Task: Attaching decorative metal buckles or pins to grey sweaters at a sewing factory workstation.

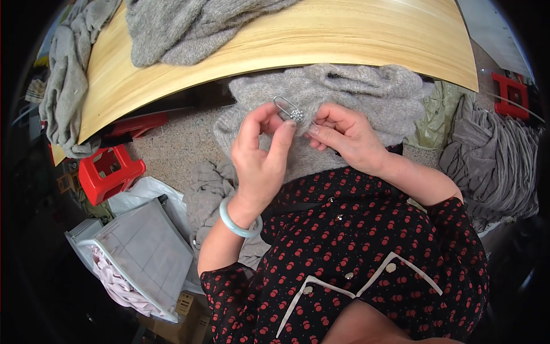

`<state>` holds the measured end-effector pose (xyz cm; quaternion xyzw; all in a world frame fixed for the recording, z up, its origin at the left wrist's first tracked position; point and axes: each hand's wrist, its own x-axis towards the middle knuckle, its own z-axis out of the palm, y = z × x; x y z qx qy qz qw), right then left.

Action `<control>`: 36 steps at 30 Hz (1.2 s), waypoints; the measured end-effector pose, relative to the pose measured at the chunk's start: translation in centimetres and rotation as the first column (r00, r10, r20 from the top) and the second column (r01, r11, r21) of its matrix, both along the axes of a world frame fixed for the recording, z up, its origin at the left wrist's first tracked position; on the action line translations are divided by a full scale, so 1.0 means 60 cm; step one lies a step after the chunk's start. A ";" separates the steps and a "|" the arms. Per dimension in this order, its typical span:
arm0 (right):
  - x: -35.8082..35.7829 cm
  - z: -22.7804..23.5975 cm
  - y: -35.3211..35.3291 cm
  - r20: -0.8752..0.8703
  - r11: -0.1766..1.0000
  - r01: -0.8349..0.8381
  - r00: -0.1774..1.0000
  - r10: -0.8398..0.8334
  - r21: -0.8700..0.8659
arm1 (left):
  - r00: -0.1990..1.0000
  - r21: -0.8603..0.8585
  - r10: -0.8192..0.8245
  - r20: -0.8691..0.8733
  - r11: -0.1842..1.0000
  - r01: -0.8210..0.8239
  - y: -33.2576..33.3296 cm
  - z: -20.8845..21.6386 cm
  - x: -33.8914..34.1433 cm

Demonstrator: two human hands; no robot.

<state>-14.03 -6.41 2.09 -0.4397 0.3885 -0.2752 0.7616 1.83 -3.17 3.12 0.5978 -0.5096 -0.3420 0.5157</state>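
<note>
In front of me, my left hand (260,152) grips a silver loop like a large safety pin (281,104), carrying a sparkling cluster of small metal or bead pieces (296,116). The thumb touches the cluster, and the index finger curls behind it. Close by on the right, my right hand (346,137) is closed in a pinch; what lies between its fingertips is too small to tell. Beneath both hands, a fuzzy grey knit garment (378,94) spreads from the table edge down over my lap.
The wooden table (344,34) curves across the far side, with grey knits (177,28) on it. Left are a red stool (112,172) and a plastic bin (143,246) holding pale cloth. At right stand a grey fabric pile (490,160) and another red stool (510,97).
</note>
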 end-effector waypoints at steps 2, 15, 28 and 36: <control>0.004 -0.003 0.002 -0.047 0.999 0.003 0.999 -0.005 -0.033 | 0.982 0.203 -0.104 -0.160 0.970 0.135 -0.012 0.005 0.010; 0.006 -0.017 -0.032 -0.303 0.463 -0.184 0.933 -0.195 -0.867 | 0.829 0.394 0.010 -0.559 0.883 0.255 -0.049 -0.021 0.036; -0.006 -0.033 -0.021 -0.259 0.523 -0.158 0.958 -0.125 -0.838 | 0.818 0.306 0.111 -0.565 0.949 0.083 -0.085 -0.047 0.082; -0.002 -0.028 -0.027 -0.272 0.638 -0.177 0.961 -0.053 -0.749 | 0.845 0.338 0.137 -0.517 0.940 0.054 -0.113 -0.042 0.066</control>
